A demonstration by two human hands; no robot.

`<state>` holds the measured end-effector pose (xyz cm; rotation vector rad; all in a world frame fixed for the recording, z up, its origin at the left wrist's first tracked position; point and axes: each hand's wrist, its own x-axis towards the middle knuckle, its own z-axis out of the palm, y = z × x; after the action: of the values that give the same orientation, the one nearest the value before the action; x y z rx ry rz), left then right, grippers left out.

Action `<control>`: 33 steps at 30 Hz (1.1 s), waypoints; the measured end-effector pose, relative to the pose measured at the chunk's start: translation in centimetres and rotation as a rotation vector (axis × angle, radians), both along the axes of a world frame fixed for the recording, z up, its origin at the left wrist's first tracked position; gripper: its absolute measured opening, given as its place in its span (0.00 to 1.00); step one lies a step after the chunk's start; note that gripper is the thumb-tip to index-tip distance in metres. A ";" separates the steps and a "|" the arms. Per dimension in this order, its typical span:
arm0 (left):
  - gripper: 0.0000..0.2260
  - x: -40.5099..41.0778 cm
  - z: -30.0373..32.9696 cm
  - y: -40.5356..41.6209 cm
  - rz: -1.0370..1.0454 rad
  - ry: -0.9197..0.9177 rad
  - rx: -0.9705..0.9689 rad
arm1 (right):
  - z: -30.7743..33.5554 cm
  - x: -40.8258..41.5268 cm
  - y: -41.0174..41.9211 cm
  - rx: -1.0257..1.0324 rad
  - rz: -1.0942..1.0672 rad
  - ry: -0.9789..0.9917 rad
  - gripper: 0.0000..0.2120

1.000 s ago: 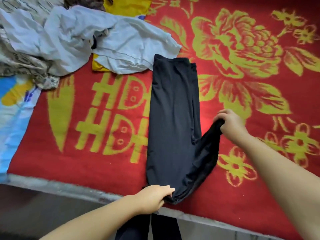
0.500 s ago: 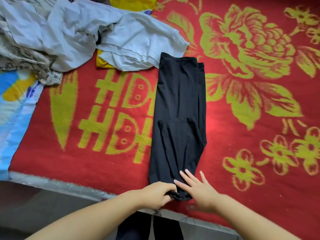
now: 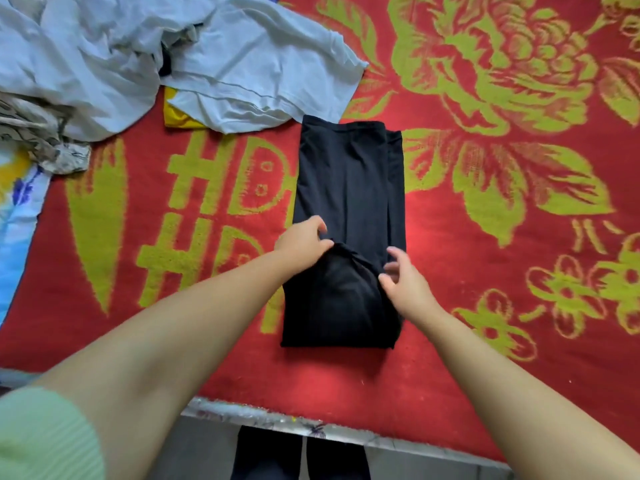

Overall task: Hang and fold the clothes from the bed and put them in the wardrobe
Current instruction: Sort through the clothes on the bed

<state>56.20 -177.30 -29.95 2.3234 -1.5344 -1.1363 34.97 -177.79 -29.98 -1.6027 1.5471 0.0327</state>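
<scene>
A black pair of trousers (image 3: 349, 181) lies lengthwise on the red and yellow flowered blanket (image 3: 485, 220), its near end folded up over its middle. My left hand (image 3: 303, 239) grips the left corner of that folded-over edge, fingers curled on the cloth. On the right side of the fold, my right hand (image 3: 403, 277) rests with loose, spread fingers that touch the cloth; it looks slightly blurred.
A heap of pale grey clothes (image 3: 138, 57) lies at the top left over a yellow garment (image 3: 178, 116), with a patterned cloth (image 3: 38, 133) and a blue sheet (image 3: 17, 216) at the left. The bed's edge (image 3: 277, 422) runs along the bottom.
The near end of the trousers has been folded up over the middle. Both hands moved from the bed's edge up to the fold's top edge, and the view came closer.
</scene>
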 end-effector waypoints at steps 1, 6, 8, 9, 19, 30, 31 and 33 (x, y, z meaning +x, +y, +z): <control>0.20 -0.1 -0.1 -0.4 -0.011 -0.139 -0.001 | -0.1 0.4 0.2 -0.070 -0.043 0.032 0.27; 0.34 -2.4 -2.5 7.1 -0.397 -0.415 -0.248 | -1.3 1.7 6.6 -0.413 0.617 0.249 0.43; 0.41 -3.2 -3.8 11.5 -0.576 -0.369 -0.181 | -3.4 0.9 9.0 -0.354 0.814 0.330 0.48; 0.45 -3.5 -4.6 13.3 -0.625 -0.337 -0.093 | -4.3 0.2 9.6 -0.318 0.850 0.376 0.50; 0.32 -3.3 -6.7 12.6 -0.747 -0.410 0.304 | -5.2 0.4 6.6 -0.058 0.909 0.517 0.48; 0.16 2.1 2.2 1.3 -0.399 0.380 0.937 | 3.7 2.1 -2.2 0.641 0.727 0.067 0.22; 0.14 3.1 2.1 -0.2 -0.356 0.377 0.880 | 3.4 2.1 -4.2 0.665 0.593 0.020 0.20; 0.11 4.8 2.0 -3.3 -0.273 0.342 0.691 | 2.7 2.5 -8.0 0.544 0.453 0.025 0.18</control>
<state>61.02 -180.65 -27.99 2.1081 -1.5170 -2.2987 37.48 -185.83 -27.28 -1.4665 1.0383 0.6655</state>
